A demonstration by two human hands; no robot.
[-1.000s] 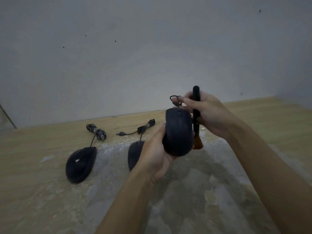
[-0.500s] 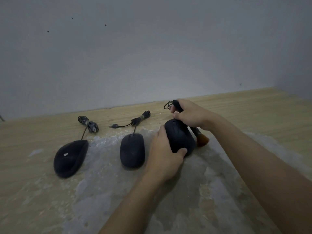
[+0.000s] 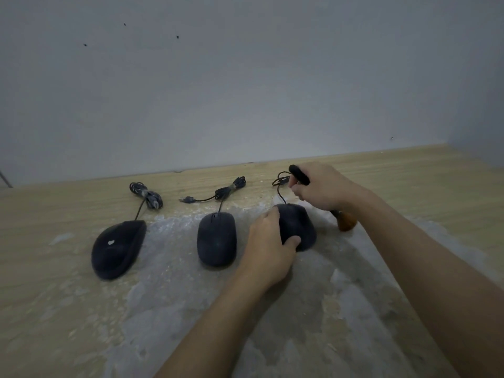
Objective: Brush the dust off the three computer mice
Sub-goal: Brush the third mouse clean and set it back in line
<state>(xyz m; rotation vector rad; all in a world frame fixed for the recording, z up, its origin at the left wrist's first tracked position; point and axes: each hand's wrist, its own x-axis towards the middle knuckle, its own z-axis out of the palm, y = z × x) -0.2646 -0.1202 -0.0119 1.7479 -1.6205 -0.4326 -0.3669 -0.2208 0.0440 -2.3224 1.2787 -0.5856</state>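
Observation:
Three black wired mice lie in a row on the dusty wooden table (image 3: 450,186). The left mouse (image 3: 116,248) has a white mark on its back. The middle mouse (image 3: 216,238) lies flat with nothing touching it. My left hand (image 3: 268,245) grips the right mouse (image 3: 298,225), which rests on the table. My right hand (image 3: 321,188) holds the black-handled brush (image 3: 300,174); its brown bristles (image 3: 346,222) point down to the table right of that mouse. My right fingers also pinch this mouse's coiled cable (image 3: 282,180).
A grey-white dusty patch (image 3: 300,309) covers the table's middle and front. Coiled cables lie behind the left mouse (image 3: 147,196) and the middle mouse (image 3: 229,190), the latter with its USB plug out to the left. A plain wall (image 3: 245,77) rises just behind.
The right mouse came down from mid-air to the table in my left hand. My right hand lowered and tilted the brush, and its bristles moved right, away from the mouse.

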